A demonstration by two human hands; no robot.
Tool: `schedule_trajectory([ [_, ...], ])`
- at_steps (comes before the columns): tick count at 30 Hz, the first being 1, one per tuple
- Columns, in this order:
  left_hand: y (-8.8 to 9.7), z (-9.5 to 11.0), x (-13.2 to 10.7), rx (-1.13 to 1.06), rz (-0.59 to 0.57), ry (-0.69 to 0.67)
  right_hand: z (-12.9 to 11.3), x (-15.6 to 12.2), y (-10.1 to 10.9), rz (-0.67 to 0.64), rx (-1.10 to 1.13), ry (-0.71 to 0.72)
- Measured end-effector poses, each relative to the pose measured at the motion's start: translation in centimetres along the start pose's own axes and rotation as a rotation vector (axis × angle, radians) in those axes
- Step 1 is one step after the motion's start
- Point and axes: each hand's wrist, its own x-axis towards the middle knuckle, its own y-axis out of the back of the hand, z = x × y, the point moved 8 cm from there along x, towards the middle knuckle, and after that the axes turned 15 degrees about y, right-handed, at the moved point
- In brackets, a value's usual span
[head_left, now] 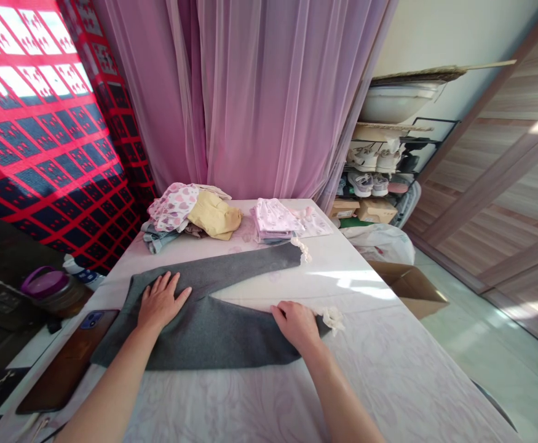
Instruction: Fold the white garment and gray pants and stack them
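Under the flat, open left hand (162, 303): waist end (123, 319) of dark grey trousers (204, 335). Under the curled right hand (297, 323), pinching or resting impossible to tell: nearer leg (259, 338), close to its frilled cuff (333, 320). Laid flat on the table (388, 354), lengthwise left to right.

Fingers (162, 285) of 2 hands (300, 323) touch trousers (204, 337).

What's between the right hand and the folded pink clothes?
In the head view, a strip of tablecloth, then the far leg of the gray pants, lies between the right hand and the folded pink clothes.
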Motion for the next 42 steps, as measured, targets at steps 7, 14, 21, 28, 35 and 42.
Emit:
schedule_trajectory([
  [7,0.1,-0.3,-0.3,-0.042,0.095,-0.050,0.5,-0.6,-0.2,0.107,-0.036,0.007],
  [14,-0.7,-0.7,-0.1,-0.032,0.151,-0.069,0.8,-0.8,-1.3,0.274,-0.010,0.125],
  [21,-1.4,-1.4,1.0,-0.059,0.177,-0.145,1.8,-1.2,-3.5,0.410,-0.026,0.187],
  [28,-1.0,-0.6,2.3,-0.068,0.100,-0.103,1.7,0.9,-2.6,0.395,-0.040,0.141],
  [35,-0.7,-0.3,2.1,-0.053,0.134,-0.077,1.1,1.4,-1.6,0.298,-0.017,0.112],
  [42,-0.8,-0.4,1.6,-0.044,0.186,-0.091,1.2,0.4,-2.0,0.389,-0.008,0.128],
])
